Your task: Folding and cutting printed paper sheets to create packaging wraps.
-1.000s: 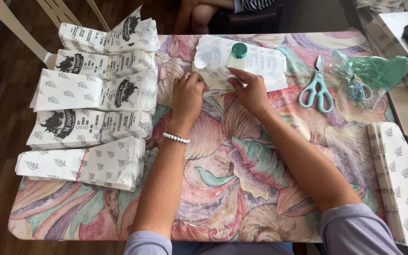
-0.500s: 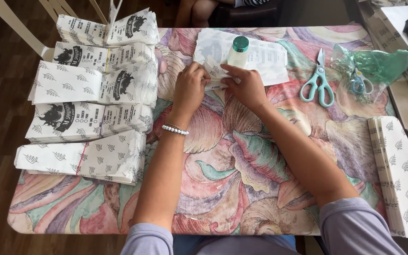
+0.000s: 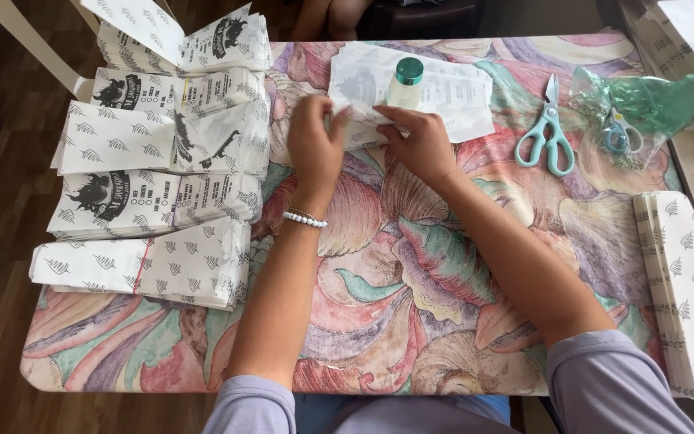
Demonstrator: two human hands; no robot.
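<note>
White printed paper bags (image 3: 162,161) lie in overlapping stacks at the counter's (image 3: 411,321) left edge. Right of them, the left hand (image 3: 315,149) and right hand (image 3: 419,145) pinch a thin white sheet (image 3: 451,96), fingers closed on its near edge. The sheet is flat, pale and faintly printed, at the counter's far middle, with a green-capped bottle (image 3: 406,83) standing on it. Further right lie scissors (image 3: 546,133), a green plastic bag (image 3: 644,104), and another bag stack (image 3: 688,289).

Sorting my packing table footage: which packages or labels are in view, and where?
Printed paper bags: flat white stacks with black print, table's left.
Patterned bags: white stack, right edge.
Label sheets: white, top centre, under both hands.
Small bottle: white, green cap, on the sheets.
</note>
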